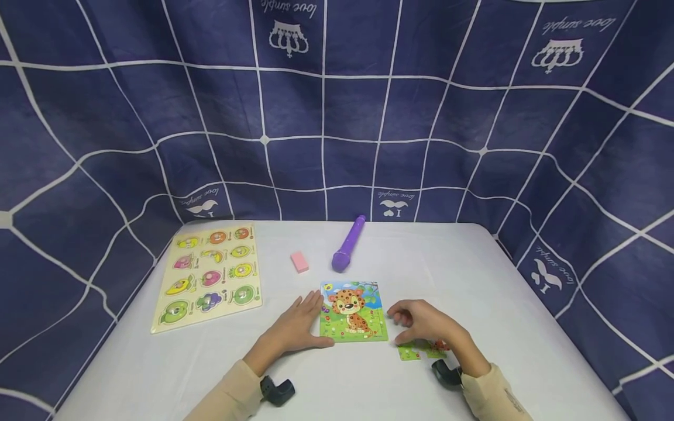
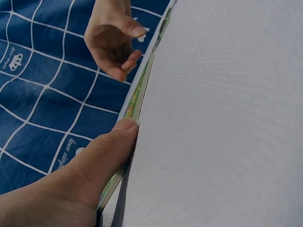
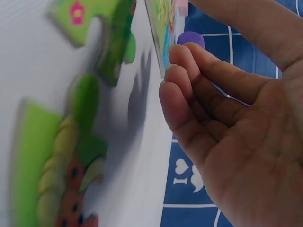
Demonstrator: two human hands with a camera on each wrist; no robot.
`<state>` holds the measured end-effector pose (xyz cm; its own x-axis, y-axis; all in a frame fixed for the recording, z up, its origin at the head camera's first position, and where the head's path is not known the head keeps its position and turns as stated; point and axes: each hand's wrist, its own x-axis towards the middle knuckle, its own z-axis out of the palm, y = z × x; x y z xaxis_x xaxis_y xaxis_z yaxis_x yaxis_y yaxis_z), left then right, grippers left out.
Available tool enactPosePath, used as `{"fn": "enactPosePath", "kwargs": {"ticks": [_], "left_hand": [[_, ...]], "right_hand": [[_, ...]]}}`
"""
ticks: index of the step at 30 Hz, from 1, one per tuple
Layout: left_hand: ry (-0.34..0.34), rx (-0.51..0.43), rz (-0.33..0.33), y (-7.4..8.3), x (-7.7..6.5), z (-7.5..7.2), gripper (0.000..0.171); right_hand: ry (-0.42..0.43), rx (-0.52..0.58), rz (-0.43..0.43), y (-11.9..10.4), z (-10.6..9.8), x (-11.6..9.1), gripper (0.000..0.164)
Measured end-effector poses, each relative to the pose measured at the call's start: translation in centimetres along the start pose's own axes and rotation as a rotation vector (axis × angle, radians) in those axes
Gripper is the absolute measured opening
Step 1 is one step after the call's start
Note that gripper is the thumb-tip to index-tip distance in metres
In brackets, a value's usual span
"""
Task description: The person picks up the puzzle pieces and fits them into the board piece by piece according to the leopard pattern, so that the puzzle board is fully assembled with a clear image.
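Note:
A square leopard picture puzzle (image 1: 351, 310) lies on the white table in front of me. My left hand (image 1: 296, 328) rests at its left side, fingers and thumb extended; in the left wrist view the thumb (image 2: 106, 151) lies against the puzzle's near edge. Right of the puzzle, my right hand (image 1: 425, 321) hovers with loosely bent fingers and nothing between them. Below it lie loose jigsaw pieces, a green one (image 1: 409, 351) and one with green and red (image 1: 437, 351), partly hidden by the hand. Up close, the right wrist view shows a piece with a yellow-and-red picture (image 3: 59, 165).
A wooden fruit peg board (image 1: 210, 278) lies at the far left. Behind the puzzle are a pink block (image 1: 299, 262) and a purple toy microphone (image 1: 348, 244). Blue checked cloth (image 1: 347, 111) hangs round the table's back and sides.

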<state>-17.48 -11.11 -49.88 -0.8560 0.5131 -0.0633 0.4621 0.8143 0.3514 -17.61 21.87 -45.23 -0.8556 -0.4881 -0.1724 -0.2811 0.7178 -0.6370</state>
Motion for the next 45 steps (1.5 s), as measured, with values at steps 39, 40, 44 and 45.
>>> {"fn": "enactPosePath", "kwargs": {"ticks": [39, 40, 44, 45], "left_hand": [[0.007, -0.01, -0.002, 0.0, 0.0, 0.0, 0.112], [0.006, -0.008, -0.003, 0.0, 0.0, 0.0, 0.113], [0.006, -0.006, 0.001, 0.0, 0.0, 0.0, 0.113], [0.005, -0.007, 0.001, 0.0, 0.0, 0.0, 0.113]], "right_hand": [[0.022, -0.002, 0.15, 1.0, 1.3, -3.6, 0.053], [0.026, -0.002, 0.148, 1.0, 1.3, -3.6, 0.053], [0.032, -0.008, 0.133, 1.1, 1.3, -3.9, 0.051], [0.035, -0.009, 0.131, 1.1, 1.3, -3.9, 0.051]]}}
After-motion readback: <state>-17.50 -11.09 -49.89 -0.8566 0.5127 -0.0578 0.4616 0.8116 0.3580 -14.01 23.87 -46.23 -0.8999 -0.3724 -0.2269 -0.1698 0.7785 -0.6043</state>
